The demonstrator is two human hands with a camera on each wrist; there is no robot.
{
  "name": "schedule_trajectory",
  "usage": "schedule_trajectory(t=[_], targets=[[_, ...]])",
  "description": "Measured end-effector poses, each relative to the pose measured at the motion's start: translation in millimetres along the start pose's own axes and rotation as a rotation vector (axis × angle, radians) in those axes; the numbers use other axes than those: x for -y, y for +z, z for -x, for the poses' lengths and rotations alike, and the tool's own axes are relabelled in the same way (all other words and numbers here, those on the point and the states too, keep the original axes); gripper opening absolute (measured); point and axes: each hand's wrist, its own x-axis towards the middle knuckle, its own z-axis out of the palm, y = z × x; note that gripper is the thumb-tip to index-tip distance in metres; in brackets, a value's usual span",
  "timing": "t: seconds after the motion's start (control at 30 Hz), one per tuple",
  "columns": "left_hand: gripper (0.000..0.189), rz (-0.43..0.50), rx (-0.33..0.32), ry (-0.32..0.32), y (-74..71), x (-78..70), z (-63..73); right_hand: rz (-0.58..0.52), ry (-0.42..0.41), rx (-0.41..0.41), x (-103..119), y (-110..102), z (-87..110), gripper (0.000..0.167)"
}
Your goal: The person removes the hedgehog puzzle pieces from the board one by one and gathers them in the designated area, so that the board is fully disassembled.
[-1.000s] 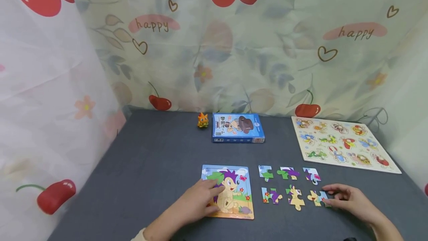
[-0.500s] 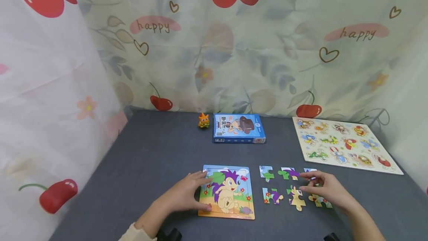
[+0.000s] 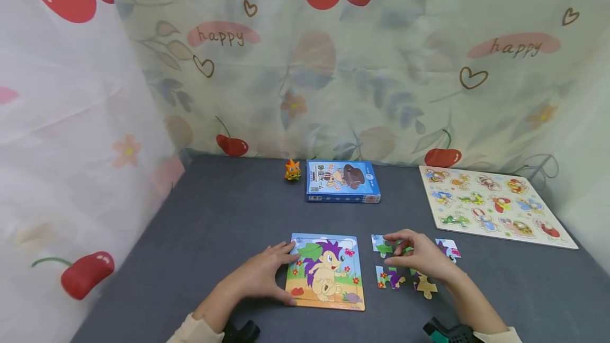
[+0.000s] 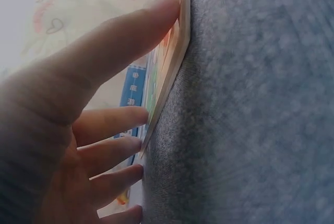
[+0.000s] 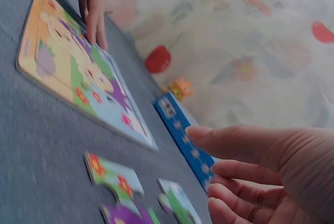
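A square hedgehog puzzle board (image 3: 325,274) lies on the dark tabletop. My left hand (image 3: 263,274) rests at its left edge, thumb on the lower corner and fingers spread along the side. To the board's right, loose jigsaw pieces lie in two rows. My right hand (image 3: 424,257) hovers over the upper row, thumb and forefinger apart near the green-and-blue corner piece (image 3: 378,243), with nothing seen between them. Below are a red-flowered piece (image 3: 394,279) and a cream piece (image 3: 425,286). A butterfly piece (image 3: 450,247) sits upper right. My right hand and forearm hide other pieces.
Behind the puzzle stands a blue box (image 3: 342,183), with a small orange toy figure (image 3: 293,170) on its left. A large board of insect pictures (image 3: 495,205) lies at the back right. Printed cloth (image 3: 362,83) hangs behind and at the left.
My right hand has moved left across the loose pieces, from the lower right piece to the upper left one. My left hand has drawn back from the board's picture to its left edge.
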Motion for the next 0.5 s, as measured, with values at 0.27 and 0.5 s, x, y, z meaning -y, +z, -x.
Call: schedule_trajectory(t=[0.27,0.5], targets=[[0.094,-0.003,0.019,0.018,0.3,1.6,-1.4,-0.016,-0.065,0.088,18,22,-19.5,0.052],[0.095,-0.005,0.036,0.028,0.8,1.9,-1.2,-0.011,-0.144,0.184,31,51,-35.8,0.04]])
